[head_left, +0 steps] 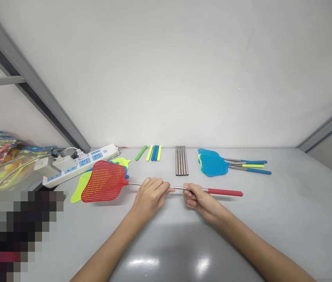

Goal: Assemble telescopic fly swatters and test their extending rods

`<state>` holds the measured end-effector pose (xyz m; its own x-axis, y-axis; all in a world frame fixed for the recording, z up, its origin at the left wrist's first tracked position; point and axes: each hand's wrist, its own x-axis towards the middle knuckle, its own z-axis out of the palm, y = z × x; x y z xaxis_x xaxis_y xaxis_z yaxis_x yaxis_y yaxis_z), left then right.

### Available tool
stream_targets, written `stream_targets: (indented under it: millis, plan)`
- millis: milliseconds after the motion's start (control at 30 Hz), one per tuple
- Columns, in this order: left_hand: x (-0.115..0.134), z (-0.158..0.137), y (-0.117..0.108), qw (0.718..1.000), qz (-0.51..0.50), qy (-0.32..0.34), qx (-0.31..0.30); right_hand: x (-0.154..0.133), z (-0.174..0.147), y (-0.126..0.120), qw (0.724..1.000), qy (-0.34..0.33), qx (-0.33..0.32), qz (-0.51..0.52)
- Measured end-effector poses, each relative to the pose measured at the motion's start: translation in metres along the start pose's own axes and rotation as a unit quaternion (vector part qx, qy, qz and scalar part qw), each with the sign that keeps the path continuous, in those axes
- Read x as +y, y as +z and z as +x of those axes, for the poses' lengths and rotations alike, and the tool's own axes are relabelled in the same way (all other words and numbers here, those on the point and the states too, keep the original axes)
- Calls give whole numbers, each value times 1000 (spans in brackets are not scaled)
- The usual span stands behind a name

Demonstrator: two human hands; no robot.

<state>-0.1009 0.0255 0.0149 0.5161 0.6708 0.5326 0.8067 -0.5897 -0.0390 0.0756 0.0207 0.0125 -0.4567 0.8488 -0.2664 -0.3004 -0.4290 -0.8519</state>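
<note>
Between my two hands a red fly swatter [104,182] is held level, its perforated head to the left and its red handle [226,192] to the right. My left hand [153,194] is closed around the thin metal rod near the head. Farther along, my right hand [198,199] grips the thicker metal tube just short of the red handle. Behind the red head lie yellow-green swatter heads [80,190] and a blue one, partly covered. Bare metal tubes [181,161] lie in a row beyond my hands.
Green, yellow and blue handle sleeves [154,153] lie near the wall. Blue and yellow swatters [215,164] are stacked at the right. A power strip [80,164] with plugged-in adapters stands at the left, beside plastic-wrapped bundles [1,156]. The lower left corner is pixelated.
</note>
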Motion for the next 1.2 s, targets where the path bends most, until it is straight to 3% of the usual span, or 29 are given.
stream_targets:
  millis: [1200]
  plan:
    - [-23, 2, -8, 1000, 6, 20, 21, -12, -3, -1, 1000, -18, 3, -25]
